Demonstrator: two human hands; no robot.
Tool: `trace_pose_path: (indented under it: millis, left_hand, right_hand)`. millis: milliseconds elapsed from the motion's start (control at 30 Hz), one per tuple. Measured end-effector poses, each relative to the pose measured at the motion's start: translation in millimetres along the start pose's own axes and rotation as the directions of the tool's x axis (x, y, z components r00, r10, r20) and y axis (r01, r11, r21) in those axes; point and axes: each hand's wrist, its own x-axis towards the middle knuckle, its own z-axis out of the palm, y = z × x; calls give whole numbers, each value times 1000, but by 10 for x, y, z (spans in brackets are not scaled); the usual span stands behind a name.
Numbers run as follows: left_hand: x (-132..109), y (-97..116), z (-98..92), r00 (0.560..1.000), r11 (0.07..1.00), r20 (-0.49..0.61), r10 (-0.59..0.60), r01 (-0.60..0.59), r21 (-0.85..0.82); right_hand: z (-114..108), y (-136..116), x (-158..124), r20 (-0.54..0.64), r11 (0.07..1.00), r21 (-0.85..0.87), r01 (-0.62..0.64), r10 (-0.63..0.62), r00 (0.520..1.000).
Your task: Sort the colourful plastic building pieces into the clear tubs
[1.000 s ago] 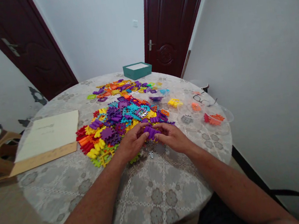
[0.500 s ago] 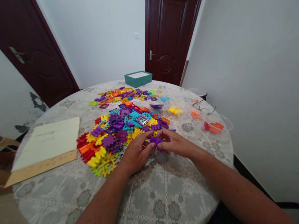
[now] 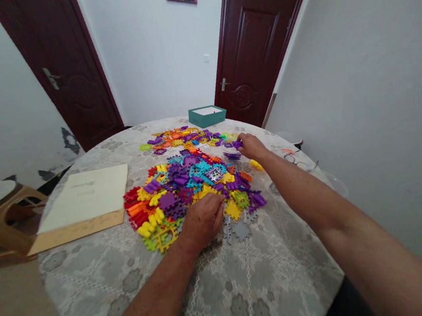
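My right hand (image 3: 251, 145) reaches to the far right part of the table, its fingers closed on a purple interlocking building piece (image 3: 237, 144). Just below that piece, more purple toothed pieces (image 3: 232, 156) lie near a clear plastic container. At the front edge of a big mixed pile of interlocking building pieces (image 3: 183, 182) rests my left hand (image 3: 205, 217). Its fingers are curled together, with some purple at the tips; what they hold is hidden. Grey square pieces (image 3: 242, 230), a yellow piece (image 3: 233, 210) and a green piece (image 3: 241, 199) lie right of it.
A smaller pile of pieces (image 3: 178, 138) lies farther back, before a green box (image 3: 208, 117). Paper sheets (image 3: 85, 196) lie at the left. Glasses (image 3: 299, 160) and a yellow piece (image 3: 256, 165) lie at the right. A wooden stool (image 3: 7, 224) stands beside the table.
My hands were together over a purple piece at the front; now they are apart. My right hand has moved away and to the right with a purple piece. The view has shifted a little left.
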Motion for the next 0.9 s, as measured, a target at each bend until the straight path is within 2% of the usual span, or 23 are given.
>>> trace_pose_path:
  millis: [167,367,433,500,633,767,900]
  left_hand:
    - [8,-1,-10,1000,1000,7,-4,4,-3]
    - [2,1,2,999,1000,33,-3,2,9]
    - [-2,-11,14,999,1000,43,0,-1,13]
    - [-3,-26,24,999,1000,46,0,-1,23]
    - [4,-43,30,999,999,41,14,-15,42]
    - [12,-25,25,998,998,52,41,-43,51]
    - [13,-12,32,996,996,76,45,-51,76]
  right_hand:
    - [117,-6,63,15,999,-23,-37,37,999]
    - [-69,-70,-42,-59,1000,12,-21,22,998]
    - [-183,-104,-207,-62,1000,22,8,-6,998]
    - [-292,-137,-471,-8,998,24,54,-54,998]
    - [-406,-178,-1150,240,992,-8,124,-119,964]
    - [-290,-132,-1665,388,996,-75,38,-6,922]
    - [-48,9,-1857,429,998,-61,-7,32,903]
